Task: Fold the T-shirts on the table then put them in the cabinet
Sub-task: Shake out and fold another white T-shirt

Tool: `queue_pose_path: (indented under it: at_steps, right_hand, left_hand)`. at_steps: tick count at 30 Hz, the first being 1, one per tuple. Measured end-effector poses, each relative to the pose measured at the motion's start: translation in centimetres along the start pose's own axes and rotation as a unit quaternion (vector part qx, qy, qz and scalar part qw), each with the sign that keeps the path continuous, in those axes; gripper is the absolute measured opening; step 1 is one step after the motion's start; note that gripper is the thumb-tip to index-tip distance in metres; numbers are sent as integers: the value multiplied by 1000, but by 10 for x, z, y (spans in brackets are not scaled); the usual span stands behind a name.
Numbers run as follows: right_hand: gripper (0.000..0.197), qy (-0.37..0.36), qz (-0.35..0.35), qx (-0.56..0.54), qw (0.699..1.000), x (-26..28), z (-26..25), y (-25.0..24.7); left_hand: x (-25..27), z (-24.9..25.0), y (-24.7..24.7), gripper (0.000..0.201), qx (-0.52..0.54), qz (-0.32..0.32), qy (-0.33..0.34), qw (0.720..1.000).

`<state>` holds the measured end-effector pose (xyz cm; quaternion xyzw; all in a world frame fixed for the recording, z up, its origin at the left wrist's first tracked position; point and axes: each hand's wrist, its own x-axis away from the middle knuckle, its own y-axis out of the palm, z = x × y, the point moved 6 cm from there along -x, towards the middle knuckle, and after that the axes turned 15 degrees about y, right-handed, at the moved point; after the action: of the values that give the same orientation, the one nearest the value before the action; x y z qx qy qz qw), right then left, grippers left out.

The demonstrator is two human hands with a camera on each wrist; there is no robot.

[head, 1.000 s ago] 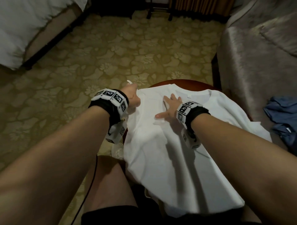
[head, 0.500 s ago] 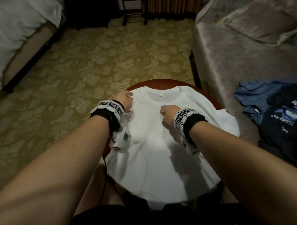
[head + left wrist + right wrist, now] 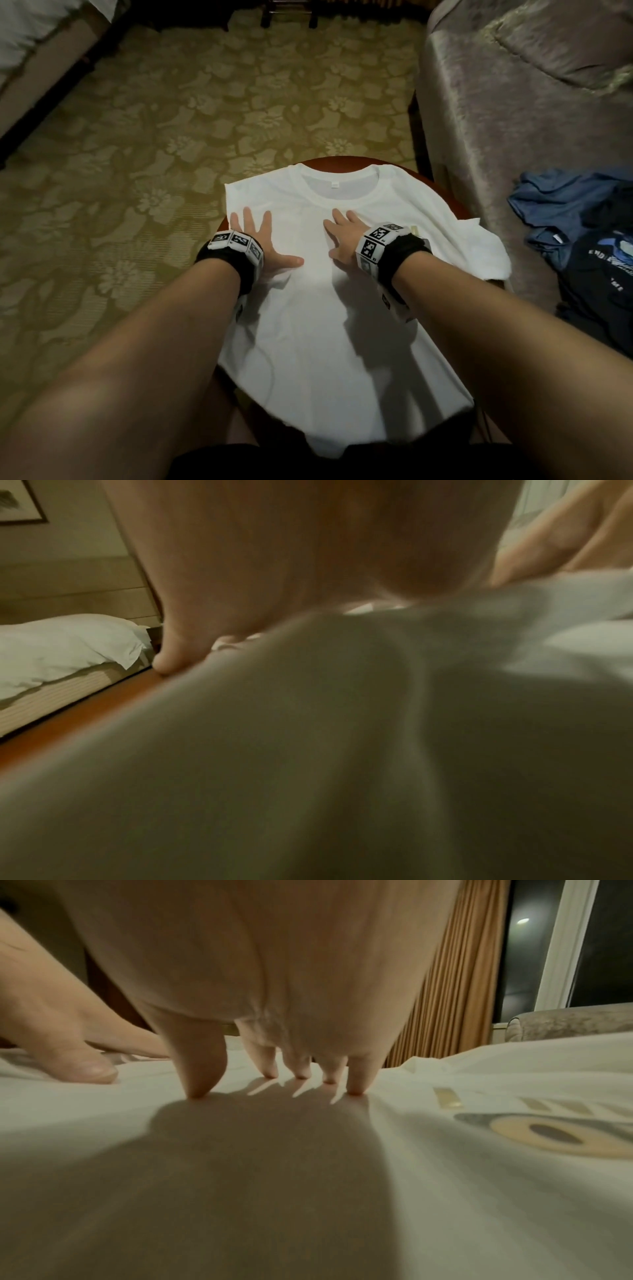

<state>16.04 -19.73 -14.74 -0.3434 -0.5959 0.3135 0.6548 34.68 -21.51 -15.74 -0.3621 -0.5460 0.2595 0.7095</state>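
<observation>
Lying flat, white T-shirt [image 3: 342,342] points collar [image 3: 337,192] away, seemingly lengthwise.

A white T-shirt [image 3: 342,308] lay spread on the round reddish table [image 3: 445,202], collar [image 3: 337,193] at the far side, a small label inside the neck. Its left side was folded in over the body, and its right sleeve [image 3: 479,246] lay out over the table's right edge. The hem hung off the near edge. A print showed faintly through the cloth in the right wrist view.
</observation>
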Motion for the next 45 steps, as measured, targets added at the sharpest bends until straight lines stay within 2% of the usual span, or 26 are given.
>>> queue_pose_path:
  at_steps: [6, 10, 13, 15, 16, 18, 21, 23, 25, 30, 31, 34, 37, 39, 43, 45]
  right_hand:
    - [71, -12, 22, -18, 1000, -13, -6, -8]
    - [68, 51, 28, -38, 998, -9, 34, -5]
    - [46, 90, 76, -86, 989, 0, 77, -11]
    - [34, 122, 147, -146, 971, 12, 108, -22]
    - [34, 154, 181, -183, 954, 20, 127, -28]
    - [39, 243, 206, -255, 913, 35, 167, -31]
    - [43, 324, 131, -315, 882, 46, 213, -15]
    - [47, 339, 74, -327, 879, 52, 231, -2]
    - [49, 340, 46, -350, 872, 54, 245, 8]
    - [40, 324, 86, -436, 835, 51, 268, 6]
    - [39, 328, 107, -446, 826, 47, 274, 3]
    - [38, 354, 176, -497, 772, 43, 293, -3]
    - [38, 374, 205, -537, 728, 38, 305, 3]
    - [36, 378, 192, -571, 704, 33, 308, 11]
    - [26, 325, 150, -711, 605, 25, 308, 17]
    - [26, 307, 124, -741, 585, 18, 311, 18]
  left_hand:
    - [-7, -22, -12, 131, 16, 17, -5, 1000]
    - [-8, -22, -17, 129, -2, 15, -11, 1000]
    - [-10, -8, -27, 128, -45, 2, -18, 999]
    - [-14, 12, -36, 124, -53, 11, 0, 999]
    - [-17, 27, -39, 120, -49, 22, 16, 998]
    - [-20, 63, -41, 113, -28, 47, 54, 997]
    - [-23, 128, -33, 107, 5, 62, 115, 991]
    - [-26, 170, -25, 108, 4, 52, 152, 987]
    - [-27, 203, -16, 113, -12, 31, 174, 984]
    - [-30, 231, 2, 133, -44, -3, 148, 988]
    - [-33, 231, 4, 137, -45, -7, 139, 989]
    - [-39, 229, 4, 145, -53, -12, 122, 991]
    - [-42, 230, 5, 148, -57, -19, 115, 992]
    - [-44, 230, 5, 148, -65, -25, 111, 991]
    - [-46, 230, 5, 147, -74, -31, 107, 991]
    - [-46, 230, 5, 148, -76, -29, 106, 991]
